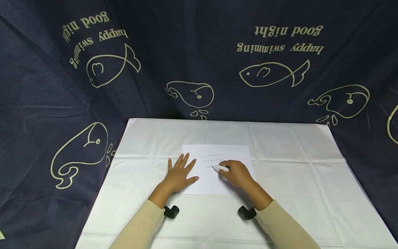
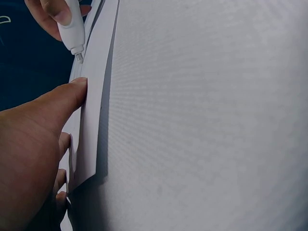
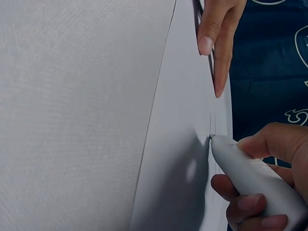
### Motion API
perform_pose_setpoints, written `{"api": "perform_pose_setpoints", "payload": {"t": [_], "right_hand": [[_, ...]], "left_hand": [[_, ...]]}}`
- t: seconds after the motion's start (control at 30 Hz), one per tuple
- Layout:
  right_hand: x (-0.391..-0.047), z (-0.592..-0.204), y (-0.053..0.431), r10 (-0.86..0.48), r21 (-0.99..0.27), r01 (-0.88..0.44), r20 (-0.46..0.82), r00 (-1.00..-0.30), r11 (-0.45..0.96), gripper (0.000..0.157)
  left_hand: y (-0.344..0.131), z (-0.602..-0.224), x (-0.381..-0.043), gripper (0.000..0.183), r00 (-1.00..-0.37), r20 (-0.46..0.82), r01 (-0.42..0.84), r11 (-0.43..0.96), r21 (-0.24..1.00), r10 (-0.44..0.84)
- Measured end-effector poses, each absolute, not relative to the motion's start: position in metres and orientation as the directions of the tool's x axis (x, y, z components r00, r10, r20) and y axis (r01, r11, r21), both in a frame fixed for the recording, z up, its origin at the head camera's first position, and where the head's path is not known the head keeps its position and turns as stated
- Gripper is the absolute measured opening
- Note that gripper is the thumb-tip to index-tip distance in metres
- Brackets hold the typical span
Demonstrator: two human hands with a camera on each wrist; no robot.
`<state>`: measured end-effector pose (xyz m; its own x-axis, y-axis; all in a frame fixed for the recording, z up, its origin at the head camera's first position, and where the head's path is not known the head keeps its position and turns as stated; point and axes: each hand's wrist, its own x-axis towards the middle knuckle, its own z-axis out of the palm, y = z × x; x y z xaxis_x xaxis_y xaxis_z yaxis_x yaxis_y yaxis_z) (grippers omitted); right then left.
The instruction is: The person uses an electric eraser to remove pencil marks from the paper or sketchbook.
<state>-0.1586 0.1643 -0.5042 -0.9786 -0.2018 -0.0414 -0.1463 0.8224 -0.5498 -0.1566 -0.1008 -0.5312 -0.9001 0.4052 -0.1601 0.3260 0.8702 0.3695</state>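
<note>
A sheet of white paper lies on the table with a few thin grey lines across its middle. My left hand rests on the paper's left side, fingers spread and straight. In my right hand I grip a thick white pen-like tool with a narrow metallic tip. That tip is at the right end of the lowest, shortest line. In the right wrist view the tool's rounded body slants down to the paper, thumb along its top and fingers curled beneath.
A white cloth with fold creases covers the table. Dark blue fabric printed with pale fish, whales and lettering hangs behind and at the sides. Each wrist carries a small black camera.
</note>
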Motion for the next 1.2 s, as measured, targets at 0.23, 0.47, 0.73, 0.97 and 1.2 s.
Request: {"api": "perform_pose_setpoints", "payload": {"t": [0.23, 0.47, 0.73, 0.97, 1.2], "right_hand": [[-0.1597, -0.5046, 0.163, -0.211, -0.549, -0.154, -0.042, -0.977, 0.822, 0.027], [-0.1599, -0.5046, 0.1611, -0.208, -0.556, -0.149, -0.044, -0.977, 0.818, 0.027], [-0.1603, -0.5064, 0.1606, -0.199, -0.552, -0.146, -0.036, -0.979, 0.821, 0.025], [-0.1601, -0.5062, 0.1605, -0.207, -0.555, -0.153, -0.036, -0.978, 0.818, 0.026], [-0.1601, -0.5066, 0.1603, -0.208, -0.553, -0.15, -0.044, -0.977, 0.819, 0.026]], "left_hand": [[-0.1008, -0.5304, -0.1564, 0.074, -0.903, -0.138, 0.332, 0.864, 0.379, 0.407], [-0.1012, -0.5298, -0.1559, 0.074, -0.903, -0.14, 0.328, 0.863, 0.384, 0.405], [-0.1012, -0.5314, -0.1563, 0.075, -0.901, -0.139, 0.335, 0.862, 0.381, 0.412], [-0.1011, -0.5297, -0.156, 0.074, -0.901, -0.135, 0.335, 0.86, 0.385, 0.411], [-0.1011, -0.5292, -0.1556, 0.074, -0.902, -0.135, 0.33, 0.856, 0.398, 0.41]]}}
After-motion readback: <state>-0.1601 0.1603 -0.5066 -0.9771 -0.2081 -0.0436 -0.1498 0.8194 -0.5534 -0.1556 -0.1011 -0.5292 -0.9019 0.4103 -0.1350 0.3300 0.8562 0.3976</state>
